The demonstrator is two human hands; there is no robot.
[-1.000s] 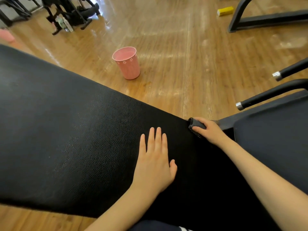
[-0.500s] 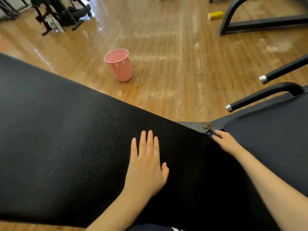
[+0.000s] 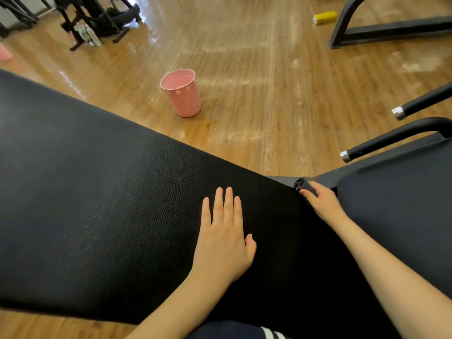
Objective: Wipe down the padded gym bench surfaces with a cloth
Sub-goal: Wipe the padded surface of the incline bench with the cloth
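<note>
A long black padded bench pad (image 3: 102,204) runs from the far left to the centre. A second dark pad (image 3: 401,216) lies to the right, with a narrow gap between them. My left hand (image 3: 223,238) rests flat on the long pad, fingers spread and holding nothing. My right hand (image 3: 322,201) is at the far end of the gap, closed on a dark bunched cloth (image 3: 302,185) pressed against the edge of the pad. Most of the cloth is hidden under my fingers.
A pink bucket (image 3: 182,92) stands on the wooden floor beyond the bench. Two black bars with chrome tips (image 3: 367,149) jut in from the right. Dark equipment legs and bottles (image 3: 90,25) are at the far left, a black frame (image 3: 381,28) and yellow box (image 3: 324,17) far right.
My right hand with the cloth slid along the pad edge toward the gap between the two pads and now sits at its far end. My left hand stayed flat on the pad.
</note>
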